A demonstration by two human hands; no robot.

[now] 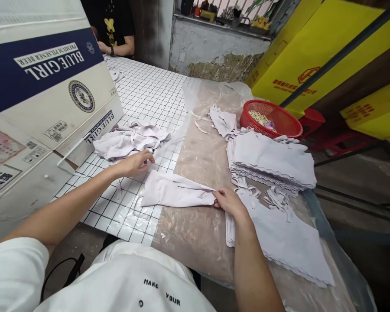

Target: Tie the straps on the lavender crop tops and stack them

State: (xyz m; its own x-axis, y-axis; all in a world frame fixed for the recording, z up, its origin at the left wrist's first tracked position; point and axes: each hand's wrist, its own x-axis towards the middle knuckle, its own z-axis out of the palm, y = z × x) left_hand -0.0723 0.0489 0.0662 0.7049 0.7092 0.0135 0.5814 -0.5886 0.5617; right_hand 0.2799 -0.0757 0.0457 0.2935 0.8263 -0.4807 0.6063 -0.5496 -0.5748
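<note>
1. Nearest, the person's right hand point(230, 202) pinches the narrow right end of a pale cloth piece point(175, 191) between thumb and fingers.
2. That piece lies nearly flat before the person, spanning the gridded tabletop point(149, 93) and the clear plastic sheet point(195, 242). It looks light, soft and limp, unlikely to break but apt to crease or fold; a pinch at each end would probably keep it straight.
3. The left hand point(135, 164) hangs by the piece's upper left corner, fingers loosely bent; whether they grip any cloth cannot be told.
4. To the right lies a lower cloth stack point(289, 240), its wavy edges and loose straps showing; a thicker stack point(269, 156) sits beyond.
5. Past the left hand is a crumpled cloth heap point(131, 139), beside a printed carton point(52, 82).
6. Farther back stand a red basket point(247, 119) and, across the table, a co-worker in black point(121, 26).
</note>
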